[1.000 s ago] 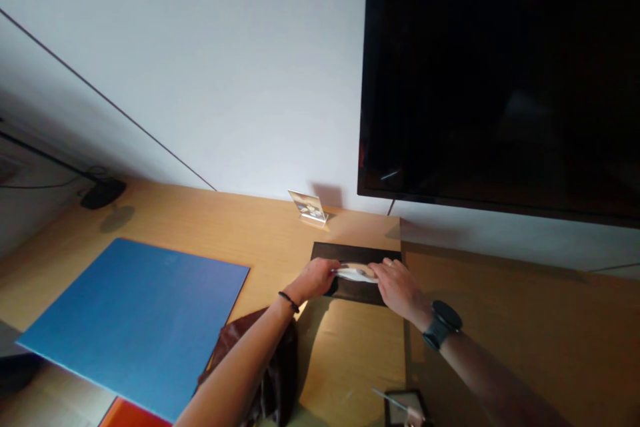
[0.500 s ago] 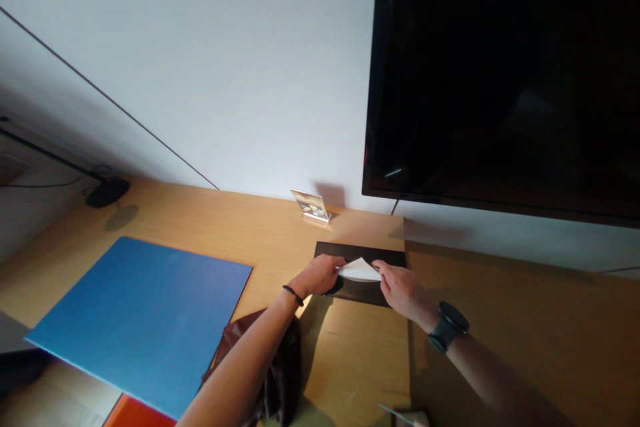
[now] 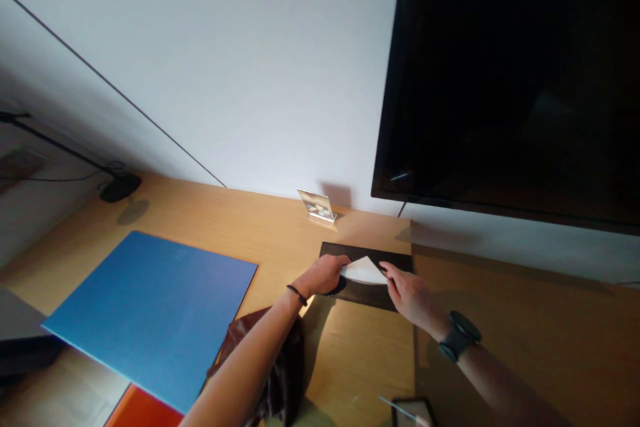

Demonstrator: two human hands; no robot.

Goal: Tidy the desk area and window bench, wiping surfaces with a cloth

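Well, the left hand [image 3: 325, 273] pinches triangular white paper [image 3: 364, 272].

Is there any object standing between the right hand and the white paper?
Nothing visible does. The right hand is at the right corner of the white paper; the left hand holds the other end. The dark mat lies beneath, not between.
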